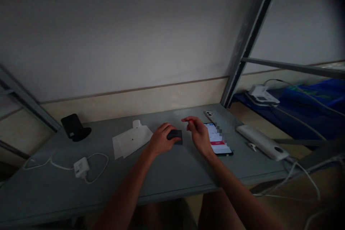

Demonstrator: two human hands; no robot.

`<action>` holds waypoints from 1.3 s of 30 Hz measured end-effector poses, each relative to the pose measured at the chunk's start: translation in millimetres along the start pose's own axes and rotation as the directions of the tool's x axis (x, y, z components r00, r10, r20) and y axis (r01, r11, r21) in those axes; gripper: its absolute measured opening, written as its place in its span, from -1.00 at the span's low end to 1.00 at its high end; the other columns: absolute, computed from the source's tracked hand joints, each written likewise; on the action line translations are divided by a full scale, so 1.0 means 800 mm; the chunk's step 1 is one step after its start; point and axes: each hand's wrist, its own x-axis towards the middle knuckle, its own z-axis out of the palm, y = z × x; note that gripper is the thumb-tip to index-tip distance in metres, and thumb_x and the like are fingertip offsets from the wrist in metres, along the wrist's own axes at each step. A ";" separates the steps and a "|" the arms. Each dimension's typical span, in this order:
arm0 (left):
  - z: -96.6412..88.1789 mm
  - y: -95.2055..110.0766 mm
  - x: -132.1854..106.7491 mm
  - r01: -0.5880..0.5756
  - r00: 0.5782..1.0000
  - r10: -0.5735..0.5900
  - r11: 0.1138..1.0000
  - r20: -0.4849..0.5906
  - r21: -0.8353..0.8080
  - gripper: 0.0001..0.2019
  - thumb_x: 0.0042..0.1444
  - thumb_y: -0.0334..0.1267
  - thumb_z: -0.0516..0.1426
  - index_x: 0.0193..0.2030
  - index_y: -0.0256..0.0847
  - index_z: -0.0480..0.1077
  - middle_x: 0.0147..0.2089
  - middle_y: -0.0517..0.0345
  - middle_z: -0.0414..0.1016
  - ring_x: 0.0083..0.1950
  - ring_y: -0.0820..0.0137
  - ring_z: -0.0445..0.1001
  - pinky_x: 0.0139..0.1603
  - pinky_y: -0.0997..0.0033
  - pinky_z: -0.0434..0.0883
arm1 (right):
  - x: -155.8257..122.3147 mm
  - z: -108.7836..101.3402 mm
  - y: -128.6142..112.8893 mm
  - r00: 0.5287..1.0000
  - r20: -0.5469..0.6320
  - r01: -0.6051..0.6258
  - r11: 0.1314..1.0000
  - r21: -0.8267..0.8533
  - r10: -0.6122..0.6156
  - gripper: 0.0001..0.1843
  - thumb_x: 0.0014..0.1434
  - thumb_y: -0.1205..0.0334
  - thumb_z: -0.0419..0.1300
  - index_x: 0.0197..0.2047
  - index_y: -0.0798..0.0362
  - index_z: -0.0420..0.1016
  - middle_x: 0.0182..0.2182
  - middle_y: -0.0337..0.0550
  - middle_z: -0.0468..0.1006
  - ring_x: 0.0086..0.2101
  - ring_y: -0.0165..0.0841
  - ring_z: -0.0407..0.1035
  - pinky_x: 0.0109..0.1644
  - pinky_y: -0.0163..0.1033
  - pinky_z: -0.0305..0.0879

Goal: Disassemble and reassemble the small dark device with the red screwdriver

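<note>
My left hand [163, 139] is closed round a small dark box-like block [178, 137] with slots on its top, resting on the grey desk [167, 178]. To its right, my right hand [198, 133] is raised a little over the desk, fingers pinched together and pointing left toward the block. A bit of red shows at those fingertips, too small to name. Beside my right wrist lies a phone [217, 138] with its screen lit, partly blurred out.
White paper sheets [137, 141] and a small white case [136, 124] lie left. Farther left are a white charger [81, 167] with cable and a black stand [74, 127]. At right lie another phone [208, 115] and a white power strip [261, 142]. Metal posts [248, 46] frame the desk.
</note>
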 end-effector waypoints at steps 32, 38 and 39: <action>-0.001 0.002 0.006 0.255 0.967 -0.250 0.956 0.054 -0.145 -0.73 0.05 -0.22 0.36 -0.14 -0.17 0.44 -0.13 0.09 0.50 -0.07 0.26 0.46 -0.03 0.28 0.39 | 0.065 0.024 -0.005 0.894 0.425 -0.361 0.792 0.493 0.142 -0.70 0.25 -0.09 0.22 -0.18 -0.05 0.34 -0.45 -0.26 0.32 -0.50 -0.37 0.19 -0.39 -0.23 0.23; -0.001 0.006 0.005 0.251 0.967 -0.247 0.964 0.055 -0.092 -0.73 0.07 -0.26 0.35 -0.14 -0.18 0.39 -0.12 0.08 0.45 -0.05 0.24 0.43 0.00 0.25 0.37 | 0.065 0.022 -0.004 0.874 0.469 -0.419 0.685 0.596 0.127 -0.76 0.24 0.01 0.29 -0.21 -0.02 0.41 -0.47 -0.29 0.29 -0.54 -0.45 0.08 -0.44 -0.29 0.08; -0.001 0.007 0.005 0.251 0.967 -0.247 0.964 0.053 -0.087 -0.73 0.07 -0.27 0.34 -0.15 -0.19 0.38 -0.13 0.08 0.44 -0.05 0.24 0.42 0.00 0.25 0.37 | 0.065 0.022 -0.003 0.872 0.473 -0.425 0.678 0.600 0.128 -0.77 0.25 0.02 0.29 -0.21 -0.02 0.42 -0.47 -0.29 0.29 -0.55 -0.45 0.07 -0.44 -0.29 0.07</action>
